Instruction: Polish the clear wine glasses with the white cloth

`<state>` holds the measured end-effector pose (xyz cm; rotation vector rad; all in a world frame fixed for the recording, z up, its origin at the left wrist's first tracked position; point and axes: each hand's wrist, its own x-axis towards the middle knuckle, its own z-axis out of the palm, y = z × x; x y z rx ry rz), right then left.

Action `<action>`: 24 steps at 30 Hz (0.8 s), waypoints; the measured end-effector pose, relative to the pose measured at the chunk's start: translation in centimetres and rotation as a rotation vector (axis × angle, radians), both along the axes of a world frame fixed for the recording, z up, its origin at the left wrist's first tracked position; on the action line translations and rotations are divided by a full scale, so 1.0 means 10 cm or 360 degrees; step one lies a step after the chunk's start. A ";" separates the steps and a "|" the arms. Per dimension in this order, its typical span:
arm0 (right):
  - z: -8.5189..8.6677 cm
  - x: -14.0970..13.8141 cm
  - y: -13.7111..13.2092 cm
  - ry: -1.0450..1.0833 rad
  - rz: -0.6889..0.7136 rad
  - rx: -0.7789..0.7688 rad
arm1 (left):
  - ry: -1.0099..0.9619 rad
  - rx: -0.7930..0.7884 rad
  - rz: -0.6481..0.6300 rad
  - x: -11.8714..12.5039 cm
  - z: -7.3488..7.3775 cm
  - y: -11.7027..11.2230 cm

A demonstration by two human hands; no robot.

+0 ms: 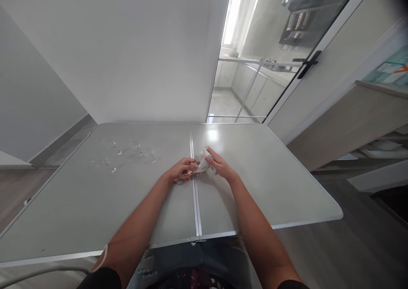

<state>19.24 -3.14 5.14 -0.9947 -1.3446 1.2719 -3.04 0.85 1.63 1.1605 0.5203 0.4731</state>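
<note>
My left hand (182,169) is closed around a clear, shiny object (185,178), glass or clear plastic; its exact shape is hard to make out. Against it, my right hand (220,164) grips a crumpled white cloth (204,160), thin like a wipe. The two hands meet just above the table's middle seam, and the cloth touches the clear object near my left fingertips. Over on the left half of the table stand several transparent glass-like pieces (140,150), mostly visible by their glints.
The pale folding table (270,187) has a metal seam (195,195) down its middle. A white wall (153,59) borders its far edge. Beyond it at right is a glass door with a black handle (309,63). Shelves (376,97) stand at far right. A white cable (57,270) runs by my left elbow.
</note>
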 end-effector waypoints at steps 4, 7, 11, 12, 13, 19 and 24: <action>0.01 -0.02 -0.03 0.0012 0.0038 0.0129 | -0.0044 0.0045 -0.0007 0.01 0.00 -0.01; -0.01 -0.04 -0.01 -0.0150 -0.0089 0.0182 | -0.0061 0.0098 0.0047 0.05 -0.01 -0.03; -0.03 -0.05 0.02 -0.0247 0.0029 0.0202 | 0.0004 0.0108 -0.0001 0.05 -0.03 -0.02; -0.03 -0.05 0.03 -0.0201 0.0071 0.0192 | 0.0010 0.0107 -0.0009 0.05 -0.03 -0.02; -0.04 -0.05 0.04 -0.0139 0.0078 0.0173 | 0.0006 0.0107 -0.0006 0.05 -0.04 -0.01; -0.11 0.05 0.08 0.0019 -0.0343 -0.0049 | 0.0012 0.0215 0.0221 0.11 -0.08 -0.01; -0.08 0.08 0.06 0.0046 -0.0016 -0.0064 | 0.0021 0.0174 0.0160 0.10 -0.11 -0.01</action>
